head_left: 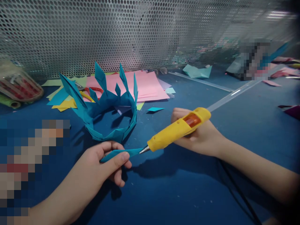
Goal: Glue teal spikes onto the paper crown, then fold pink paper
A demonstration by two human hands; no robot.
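Between the thumb and fingers of my left hand [109,165] is a narrow folded blue paper piece [133,152], its free end pointing right. My right hand [199,137] grips a yellow hot glue gun [168,131] from behind, with its handle mostly hidden. The gun's metal nozzle meets the right tip of the paper piece, or lies just over it. A clear glue stick [225,98] juts from the gun's rear. Just beyond my left hand stands a blue paper crown [110,132] with upright folded points. A small loose blue paper diamond [155,109] lies to the crown's right.
Pink paper sheets [150,84] and scissors [93,92] lie behind the crown. Another glue stick [201,81] and a pale folded paper [198,71] are farther back. A perforated metal panel [117,34] borders the table. A clear jar [18,79] stands left; a black cord [239,190] trails at right.
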